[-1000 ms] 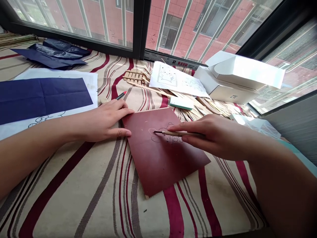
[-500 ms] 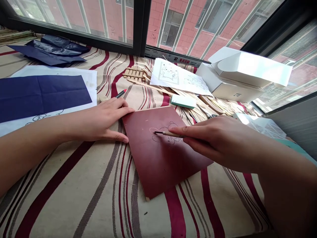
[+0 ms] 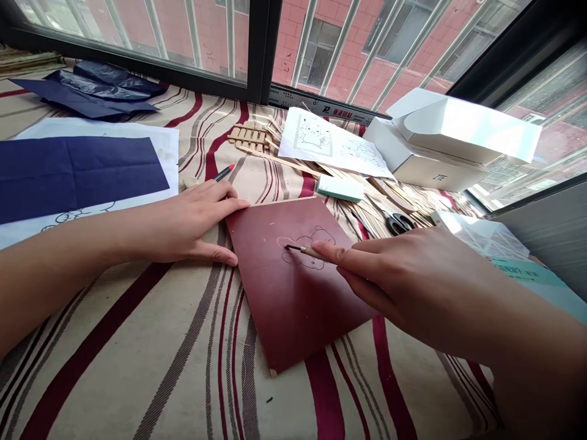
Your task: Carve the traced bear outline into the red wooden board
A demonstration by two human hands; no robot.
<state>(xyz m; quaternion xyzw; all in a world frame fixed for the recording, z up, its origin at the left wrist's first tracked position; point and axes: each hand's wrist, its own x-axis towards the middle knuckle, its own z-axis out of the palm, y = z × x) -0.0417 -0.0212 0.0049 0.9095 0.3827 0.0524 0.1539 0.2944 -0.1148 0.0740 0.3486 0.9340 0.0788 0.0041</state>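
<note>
A reddish-brown square board (image 3: 302, 318) lies askew on the striped cloth, with an outlined cartoon figure (image 3: 316, 256) drawn on its upper half. My right hand (image 3: 394, 275) grips a slim carving tool (image 3: 303, 250) with a dark metal tip and a pale handle. The tip touches the board at the left side of the drawing, where a light scratched curve shows. My left hand (image 3: 195, 223) rests at the board's left edge, thumb and index finger apart and touching it. Just beyond that hand lies a dark pen (image 3: 224, 173) with a red end.
Dark blue sheets (image 3: 82, 177) over white paper (image 3: 170, 146) lie left. Thin wooden sticks (image 3: 367, 214), a printed drawing sheet (image 3: 334, 143), a pale green-and-white block (image 3: 340, 189), and black scissors (image 3: 398, 223) lie behind the board. A white box (image 3: 426, 162) stands by the window.
My right hand has shifted slightly down, uncovering the scissors and more of the drawing. The tool tip stays near the same spot. My left hand has not moved.
</note>
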